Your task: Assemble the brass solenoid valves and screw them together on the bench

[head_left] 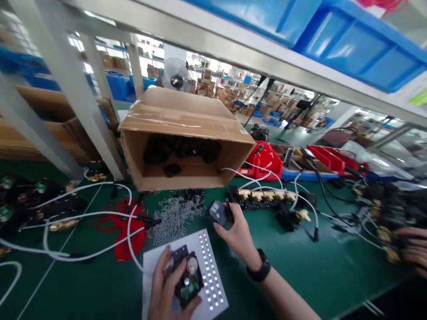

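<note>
Far L: white cables [100, 214] on green bench [280, 275]. Person's L hand [165, 284] wrapped round blk unit [191, 278] w/ green PCB [188, 291], above white sheet [192, 242]. Grey piece [218, 215] just past sheet, clasped in R hand [237, 231], apart from L. Far R: co-worker's hand [416, 249].

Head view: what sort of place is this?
Probably a factory assembly area: the left hand holds a device with a bare circuit board, loose small metal parts lie on the green bench, and blue bins sit on the shelf above.
</note>
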The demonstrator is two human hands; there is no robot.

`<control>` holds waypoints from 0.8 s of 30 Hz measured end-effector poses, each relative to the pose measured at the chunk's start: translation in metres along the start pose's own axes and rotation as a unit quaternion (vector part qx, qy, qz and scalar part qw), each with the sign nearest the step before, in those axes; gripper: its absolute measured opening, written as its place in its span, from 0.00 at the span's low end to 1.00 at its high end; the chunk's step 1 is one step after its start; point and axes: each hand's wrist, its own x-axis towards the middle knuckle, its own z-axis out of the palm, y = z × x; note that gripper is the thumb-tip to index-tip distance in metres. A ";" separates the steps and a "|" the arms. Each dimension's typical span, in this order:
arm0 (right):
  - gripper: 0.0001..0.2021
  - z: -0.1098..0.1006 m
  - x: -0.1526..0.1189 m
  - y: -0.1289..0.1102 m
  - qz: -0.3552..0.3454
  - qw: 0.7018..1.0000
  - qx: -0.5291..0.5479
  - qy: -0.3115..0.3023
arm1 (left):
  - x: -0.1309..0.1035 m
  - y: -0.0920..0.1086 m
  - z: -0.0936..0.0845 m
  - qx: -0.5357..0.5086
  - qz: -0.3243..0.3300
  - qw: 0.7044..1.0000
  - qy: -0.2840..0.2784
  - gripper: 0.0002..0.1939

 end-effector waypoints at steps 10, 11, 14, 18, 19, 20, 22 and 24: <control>0.23 -0.016 -0.102 0.005 0.384 0.643 0.638 -0.179 | 0.015 0.035 -0.021 0.058 0.039 0.994 -0.089 0.33; 0.21 -0.008 -0.101 0.003 0.387 0.648 0.634 -0.167 | 0.017 0.042 -0.023 0.091 0.064 0.989 -0.099 0.33; 0.19 0.012 -0.098 -0.002 0.361 0.705 0.592 -0.148 | 0.021 0.054 -0.025 0.185 0.105 0.966 -0.147 0.31; 0.18 0.015 -0.097 -0.014 0.194 0.847 0.453 -0.199 | 0.023 0.056 -0.022 0.215 0.097 0.956 -0.174 0.38; 0.17 0.013 -0.097 -0.018 0.135 0.880 0.402 -0.216 | 0.023 0.055 -0.021 0.214 0.094 0.957 -0.171 0.39; 0.17 0.010 -0.096 -0.022 0.080 0.906 0.345 -0.232 | 0.024 0.054 -0.021 0.214 0.094 0.958 -0.165 0.39; 0.19 0.005 -0.095 -0.028 0.002 0.939 0.235 -0.253 | 0.025 0.050 -0.020 0.206 0.102 0.961 -0.155 0.37; 0.21 0.003 -0.095 -0.032 -0.022 0.951 0.162 -0.263 | 0.025 0.046 -0.019 0.177 0.100 0.968 -0.148 0.37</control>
